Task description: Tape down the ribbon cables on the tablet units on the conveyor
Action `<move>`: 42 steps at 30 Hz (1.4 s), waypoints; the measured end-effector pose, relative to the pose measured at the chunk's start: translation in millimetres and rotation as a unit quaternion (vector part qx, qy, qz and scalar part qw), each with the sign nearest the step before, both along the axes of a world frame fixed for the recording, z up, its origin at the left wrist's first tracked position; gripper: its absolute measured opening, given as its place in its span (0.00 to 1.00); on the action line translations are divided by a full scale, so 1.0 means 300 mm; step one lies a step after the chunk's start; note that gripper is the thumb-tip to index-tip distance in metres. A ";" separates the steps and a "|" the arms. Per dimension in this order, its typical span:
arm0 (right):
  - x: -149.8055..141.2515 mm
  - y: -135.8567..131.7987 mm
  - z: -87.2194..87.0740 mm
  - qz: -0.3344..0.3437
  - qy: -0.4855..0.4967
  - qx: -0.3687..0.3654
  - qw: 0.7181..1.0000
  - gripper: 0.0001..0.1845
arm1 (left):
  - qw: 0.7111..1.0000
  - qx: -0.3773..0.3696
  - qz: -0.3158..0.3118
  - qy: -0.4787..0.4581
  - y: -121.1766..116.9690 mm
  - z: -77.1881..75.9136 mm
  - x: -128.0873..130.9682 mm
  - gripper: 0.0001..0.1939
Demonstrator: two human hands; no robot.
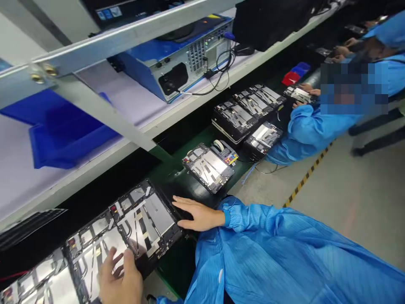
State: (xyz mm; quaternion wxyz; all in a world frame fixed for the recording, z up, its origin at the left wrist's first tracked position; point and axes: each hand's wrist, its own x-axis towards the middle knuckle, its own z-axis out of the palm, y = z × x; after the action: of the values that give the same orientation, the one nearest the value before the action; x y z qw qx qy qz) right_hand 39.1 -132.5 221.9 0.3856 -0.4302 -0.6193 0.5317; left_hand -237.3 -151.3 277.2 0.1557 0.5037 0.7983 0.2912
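Note:
Opened tablets with bared silver batteries, black flex cables and boards lie in a row along the bench at lower left. My right hand [199, 214] has its fingers stretched out and thumb apart, by the right edge of the end tablet [155, 215]; whether it presses on that edge I cannot tell. Over the neighbouring tablet [91, 253] is my left hand [122, 274], fingers bent but apart, thumb near the seam between the two. Neither hand holds anything. A third tablet [57, 287] is cut off by the frame's lower left corner.
Another opened tablet [209, 169] lies beside a tape dispenser [223, 150]. Stacked tablets [240, 118] stand farther right, near a co-worker's hands [302, 99]. Above the bench runs a white shelf [133, 97] with a computer case [177, 59], a blue bin [69, 135] and a metal strut [107, 114].

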 end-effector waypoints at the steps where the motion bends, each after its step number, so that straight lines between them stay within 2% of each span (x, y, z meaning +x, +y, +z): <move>1: 0.054 -0.018 0.006 -0.028 0.039 -0.013 0.999 0.31 | 0.999 0.020 0.036 -0.007 -0.009 0.050 0.037 0.33; 2: 0.122 -0.039 0.007 -0.065 0.081 -0.033 0.994 0.23 | 0.998 0.043 0.026 -0.042 -0.021 0.101 0.080 0.32; 3: 0.202 -0.061 -0.002 -0.106 0.122 -0.063 0.985 0.17 | 0.993 0.065 -0.019 -0.099 -0.034 0.148 0.127 0.30; 4: 0.291 -0.083 -0.023 -0.164 0.156 -0.098 0.969 0.15 | 0.980 0.066 -0.093 -0.162 -0.045 0.185 0.177 0.28; 6: 0.474 -0.118 -0.103 -0.359 0.175 -0.129 0.908 0.14 | 0.920 -0.005 -0.277 -0.276 -0.057 0.217 0.286 0.22; 8: 0.633 -0.127 -0.227 -0.533 0.149 -0.167 0.816 0.14 | 0.840 -0.117 -0.417 -0.326 -0.043 0.180 0.408 0.18; 9: 0.694 -0.122 -0.298 -0.586 0.135 -0.215 0.770 0.13 | 0.816 -0.156 -0.450 -0.329 -0.026 0.138 0.473 0.17; 10: 0.740 -0.110 -0.369 -0.611 0.130 -0.262 0.736 0.12 | 0.812 -0.174 -0.454 -0.323 -0.004 0.084 0.536 0.17; 11: 0.771 -0.094 -0.436 -0.617 0.131 -0.285 0.722 0.11 | 0.825 -0.166 -0.438 -0.317 0.023 0.020 0.596 0.17; 13: 0.799 -0.056 -0.551 -0.608 0.144 -0.314 0.715 0.10 | 0.875 -0.109 -0.361 -0.305 0.084 -0.117 0.694 0.16; 16: 0.801 -0.002 -0.663 -0.587 0.172 -0.328 0.720 0.10 | 0.944 -0.024 -0.207 -0.256 0.177 -0.305 0.771 0.17; 18: 0.802 0.026 -0.709 -0.579 0.188 -0.339 0.717 0.12 | 0.964 0.023 -0.125 -0.233 0.235 -0.399 0.786 0.17; 21: 0.813 0.057 -0.756 -0.573 0.208 -0.357 0.708 0.15 | 0.966 0.076 -0.051 -0.243 0.319 -0.494 0.792 0.14; 24: 0.826 0.073 -0.783 -0.572 0.225 -0.371 0.696 0.14 | 0.958 0.099 -0.023 -0.268 0.391 -0.545 0.801 0.13; 27: 0.836 0.071 -0.794 -0.577 0.243 -0.380 0.681 0.12 | 0.958 0.102 -0.017 -0.266 0.440 -0.570 0.818 0.11; 36: 0.844 0.087 -0.799 -0.570 0.284 -0.389 0.666 0.11 | 0.958 0.092 -0.025 -0.269 0.474 -0.603 0.855 0.11; 42: 0.821 0.055 -0.823 -0.626 0.282 -0.400 0.607 0.08 | 0.966 0.089 -0.014 -0.242 0.479 -0.605 0.833 0.11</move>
State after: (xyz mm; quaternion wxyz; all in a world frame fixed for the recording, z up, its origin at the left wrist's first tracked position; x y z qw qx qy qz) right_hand 285.4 -116.0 -24.9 0.5690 -0.6535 0.2147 0.4506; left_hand 12.6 -7.5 95.6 0.3029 0.4410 0.7009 0.4718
